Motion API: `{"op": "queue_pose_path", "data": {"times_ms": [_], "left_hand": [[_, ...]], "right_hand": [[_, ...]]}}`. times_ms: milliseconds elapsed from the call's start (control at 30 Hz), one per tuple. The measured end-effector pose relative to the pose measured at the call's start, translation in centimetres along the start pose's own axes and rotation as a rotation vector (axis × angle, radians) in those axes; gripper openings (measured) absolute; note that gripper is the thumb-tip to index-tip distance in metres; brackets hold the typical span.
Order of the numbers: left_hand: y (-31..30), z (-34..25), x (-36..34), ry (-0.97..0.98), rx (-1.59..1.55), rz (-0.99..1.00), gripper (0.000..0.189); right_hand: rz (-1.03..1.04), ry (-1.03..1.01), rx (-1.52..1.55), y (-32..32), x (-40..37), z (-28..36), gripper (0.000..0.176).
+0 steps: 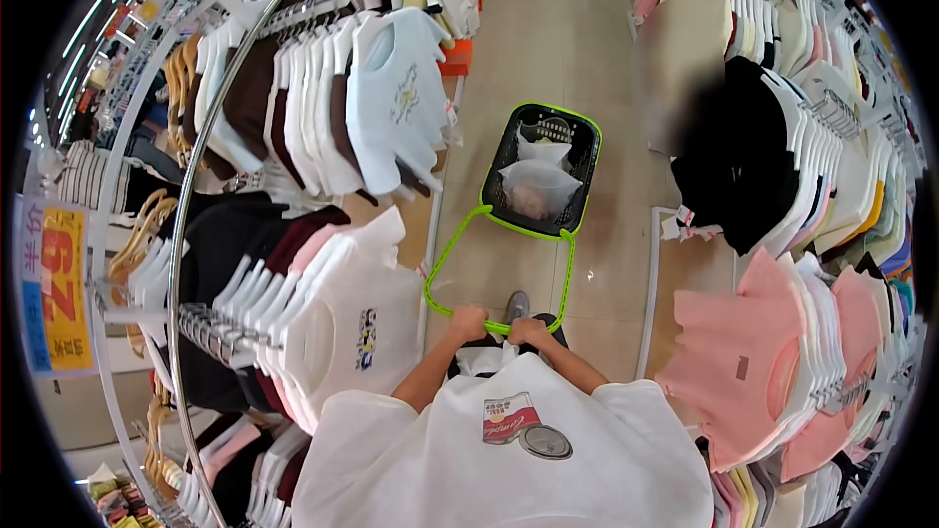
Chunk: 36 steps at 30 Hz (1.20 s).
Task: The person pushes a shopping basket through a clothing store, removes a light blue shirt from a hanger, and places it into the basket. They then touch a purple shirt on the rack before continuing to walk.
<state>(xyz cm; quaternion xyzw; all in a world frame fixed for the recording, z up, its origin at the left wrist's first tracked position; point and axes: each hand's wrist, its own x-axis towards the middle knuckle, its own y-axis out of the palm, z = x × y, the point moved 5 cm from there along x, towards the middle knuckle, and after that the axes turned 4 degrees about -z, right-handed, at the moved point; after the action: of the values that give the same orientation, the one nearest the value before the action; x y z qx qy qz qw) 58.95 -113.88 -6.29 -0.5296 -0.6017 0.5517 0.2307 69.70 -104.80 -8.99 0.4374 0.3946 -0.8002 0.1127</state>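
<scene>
With left hand [469, 324] and right hand [529, 331] wrapped around the green handle [568, 274], we judge the stiff plastic basket [586, 168] on the floor [533, 20] light, best held there.

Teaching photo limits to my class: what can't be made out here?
All in the head view:
Shopping basket: contents of its nearer bag, veiled by cloudy plastic.
Left hand and right hand: fingertips, hidden behind knuckles.
Black top: left edge, blurred.
Price sign: finest print, too small.
</scene>
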Motion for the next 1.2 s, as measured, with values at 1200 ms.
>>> {"op": "queue_pose_path", "data": {"times_ms": [1200], "left_hand": [[-16.9,3.8,49.5,0.004,0.018,0.279,0.026]], "right_hand": [[-0.491,0.281,-0.003,-44.0,17.4,-20.8,0.019]]}}
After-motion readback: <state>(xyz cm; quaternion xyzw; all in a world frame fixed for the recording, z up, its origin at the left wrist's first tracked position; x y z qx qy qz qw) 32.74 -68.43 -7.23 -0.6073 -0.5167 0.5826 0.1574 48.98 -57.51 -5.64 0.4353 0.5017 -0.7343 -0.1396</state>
